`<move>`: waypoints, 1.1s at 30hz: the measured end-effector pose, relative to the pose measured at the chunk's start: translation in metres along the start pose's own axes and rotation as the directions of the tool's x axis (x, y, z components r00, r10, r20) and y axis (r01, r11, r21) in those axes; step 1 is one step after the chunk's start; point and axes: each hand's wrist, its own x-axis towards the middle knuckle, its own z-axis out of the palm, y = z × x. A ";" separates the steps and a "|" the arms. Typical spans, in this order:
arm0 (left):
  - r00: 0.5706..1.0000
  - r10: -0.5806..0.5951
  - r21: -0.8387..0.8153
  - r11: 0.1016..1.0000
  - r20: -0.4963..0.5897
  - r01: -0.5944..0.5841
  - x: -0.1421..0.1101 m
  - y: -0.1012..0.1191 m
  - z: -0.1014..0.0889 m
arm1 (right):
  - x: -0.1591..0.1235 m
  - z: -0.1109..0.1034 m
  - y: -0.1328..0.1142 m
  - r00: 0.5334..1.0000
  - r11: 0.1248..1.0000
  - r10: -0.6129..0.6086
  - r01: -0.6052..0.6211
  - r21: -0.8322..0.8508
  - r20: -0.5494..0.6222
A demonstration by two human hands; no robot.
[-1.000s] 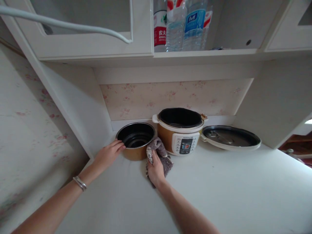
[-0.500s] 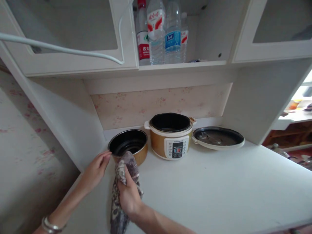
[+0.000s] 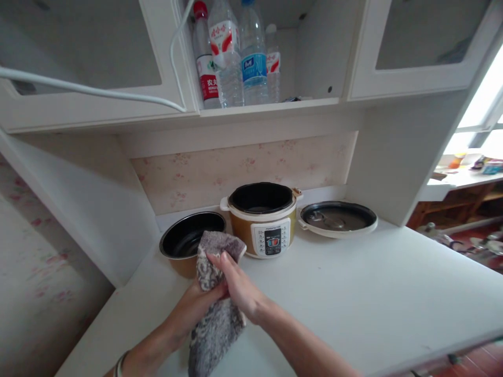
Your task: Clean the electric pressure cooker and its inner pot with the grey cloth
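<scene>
A grey patterned cloth (image 3: 216, 314) hangs between both my hands above the white counter (image 3: 353, 293). My left hand (image 3: 196, 306) grips it from the left, with fingers closed around its middle. On the cloth's right side my right hand (image 3: 239, 285) pinches the fabric, fingers pressed against it. Just behind the cloth sits a dark inner pot (image 3: 188, 241) with a golden outside. To its right stands the golden rice cooker (image 3: 263, 217), open and without its pot. The cooker's lid (image 3: 338, 219) lies upside down on the counter further right.
Several water bottles (image 3: 236, 57) stand on the open shelf above. A white cable (image 3: 98, 91) runs across the cabinet door at upper left. A white side panel (image 3: 78, 209) walls in the counter on the left. Beyond the right panel another table holds small items.
My left hand has left the inner pot's rim and taken hold of the cloth. My right hand has lifted the cloth higher. The view has shifted left and back.
</scene>
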 end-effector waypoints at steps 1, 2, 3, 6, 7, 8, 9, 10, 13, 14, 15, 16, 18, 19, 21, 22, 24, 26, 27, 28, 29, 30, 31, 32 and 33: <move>1.000 -0.017 -0.010 1.000 -0.007 0.016 0.004 0.002 0.005 | -0.001 -0.012 -0.006 0.999 0.999 0.033 -0.032 -0.026 0.041; 0.999 -0.040 -0.028 0.999 -0.012 0.040 0.008 0.005 0.008 | -0.002 -0.025 -0.011 0.995 0.998 0.059 -0.057 -0.031 0.082; 0.997 -0.074 -0.058 0.996 -0.010 0.073 0.012 0.009 0.010 | -0.003 -0.037 -0.015 0.990 0.997 0.071 -0.070 -0.011 0.119; 0.975 -0.219 -0.170 0.960 0.029 0.221 0.021 0.036 0.005 | -0.010 -0.079 -0.018 0.963 0.984 0.067 -0.106 0.140 0.260; 0.966 -0.259 -0.196 0.946 0.030 0.259 0.024 0.050 0.001 | -0.013 -0.093 -0.016 0.952 0.973 0.065 -0.127 0.194 0.301; 0.962 -0.274 -0.214 0.940 -0.011 0.266 0.026 0.066 -0.003 | -0.016 -0.108 -0.012 0.942 0.958 0.073 -0.158 0.241 0.326; 0.961 -0.272 -0.229 0.939 -0.048 0.255 0.029 0.084 -0.006 | -0.019 -0.123 -0.006 0.937 0.943 0.096 -0.194 0.272 0.336; 0.961 -0.255 -0.236 0.945 -0.104 0.226 0.033 0.103 -0.009 | -0.021 -0.136 0.001 0.936 0.930 0.129 -0.229 0.288 0.327; 0.973 -0.064 -0.232 0.973 -0.223 0.011 0.056 0.162 -0.012 | -0.028 -0.166 0.029 0.938 0.903 0.244 -0.312 0.295 0.247; 0.965 0.083 -0.199 0.971 -0.248 -0.134 0.068 0.180 -0.010 | -0.030 -0.171 0.039 0.933 0.896 0.287 -0.342 0.282 0.219; 0.952 0.185 -0.150 0.963 -0.243 -0.225 0.083 0.196 -0.008 | -0.031 -0.175 0.049 0.925 0.892 0.329 -0.371 0.260 0.191; 0.940 0.261 -0.099 0.953 -0.218 -0.287 0.100 0.210 -0.004 | -0.032 -0.177 0.057 0.916 0.889 0.365 -0.396 0.229 0.168; 0.935 0.329 0.007 0.944 -0.134 -0.331 0.135 0.229 0.007 | -0.034 -0.177 0.069 0.903 0.891 0.405 -0.425 0.161 0.142; 0.940 0.334 0.048 0.942 -0.068 -0.331 0.153 0.235 0.015 | -0.034 -0.176 0.072 0.902 0.894 0.409 -0.426 0.136 0.139; 0.953 0.301 0.102 0.948 0.029 -0.302 0.183 0.237 0.032 | -0.033 -0.174 0.076 0.906 0.901 0.398 -0.415 0.124 0.144; 0.960 0.271 0.122 0.952 0.075 -0.279 0.195 0.235 0.041 | -0.033 -0.174 0.077 0.908 0.903 0.395 -0.411 0.124 0.139; 0.967 0.186 0.187 0.958 0.174 -0.218 0.212 0.225 0.058 | -0.032 -0.172 0.079 0.912 0.907 0.393 -0.406 0.112 0.118; 0.959 0.076 0.306 0.938 0.274 -0.162 0.222 0.212 0.072 | -0.031 -0.171 0.080 0.911 0.911 0.399 -0.407 0.069 0.104; 0.947 0.018 0.377 0.915 0.320 -0.145 0.224 0.206 0.077 | -0.031 -0.170 0.081 0.911 0.913 0.401 -0.406 0.037 0.099; 0.931 -0.044 0.449 0.884 0.362 -0.133 0.225 0.201 0.080 | -0.031 -0.170 0.081 0.911 0.915 0.401 -0.404 0.004 0.095; 0.910 -0.108 0.511 0.850 0.400 -0.124 0.225 0.197 0.083 | -0.031 -0.169 0.081 0.912 0.917 0.398 -0.398 -0.027 0.095; 0.883 -0.174 0.560 0.820 0.437 -0.115 0.226 0.195 0.084 | -0.032 -0.169 0.082 0.914 0.920 0.392 -0.389 -0.055 0.099; 0.849 -0.241 0.603 0.790 0.471 -0.110 0.227 0.193 0.084 | -0.032 -0.168 0.082 0.917 0.922 0.384 -0.377 -0.081 0.105; 0.815 -0.303 0.646 0.755 0.493 -0.110 0.229 0.192 0.083 | -0.033 -0.168 0.083 0.920 0.925 0.375 -0.363 -0.109 0.114; 0.789 -0.355 0.694 0.710 0.502 -0.123 0.233 0.191 0.082 | -0.033 -0.168 0.083 0.924 0.928 0.363 -0.347 -0.137 0.120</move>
